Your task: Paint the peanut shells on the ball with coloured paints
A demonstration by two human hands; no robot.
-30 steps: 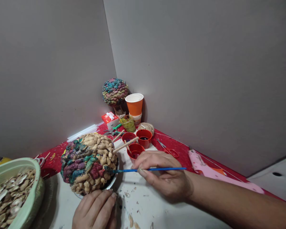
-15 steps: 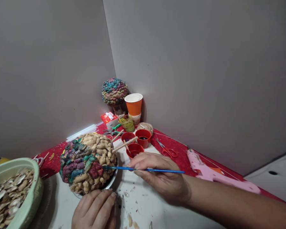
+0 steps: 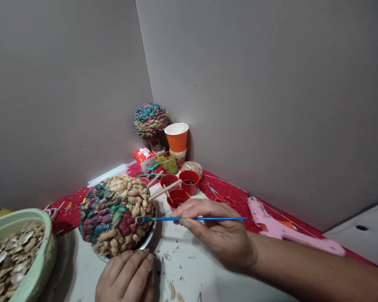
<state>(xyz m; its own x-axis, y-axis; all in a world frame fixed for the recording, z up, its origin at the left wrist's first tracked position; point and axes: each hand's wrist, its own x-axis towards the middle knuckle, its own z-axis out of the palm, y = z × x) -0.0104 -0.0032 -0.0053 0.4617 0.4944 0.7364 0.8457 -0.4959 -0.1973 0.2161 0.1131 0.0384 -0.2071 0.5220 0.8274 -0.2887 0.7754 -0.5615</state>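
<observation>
A paintbrush (image 3: 201, 218) with a blue handle is pinched between the thumb and fingers of my right hand (image 3: 219, 233). Its dark wet bristles touch the right side of a ball covered in peanut shells (image 3: 122, 205). Purple, teal, green and red paint covers the ball's left and front; its top and right are bare tan. Underneath sits a shiny metal bowl (image 3: 152, 235). My left hand (image 3: 124, 274) lies at the bowl's near side with fingers curled together; whatever is under them is hidden. Beyond my right hand stand red paint cups (image 3: 178, 198), with sticks across them.
To the left is a green basket (image 3: 48, 251) of peanut shells. Behind stand a painted shell tree (image 3: 151, 121), an orange paper cup (image 3: 177, 140), a tissue pack (image 3: 144, 158) and twine (image 3: 191, 168). Scissors (image 3: 219, 197) and a pink glue gun (image 3: 261, 218) lie right.
My right hand has shifted slightly right, and the brush handle has tipped up to nearly level. The bristles remain at the ball's right side. My left hand and the ball look almost unmoved.
</observation>
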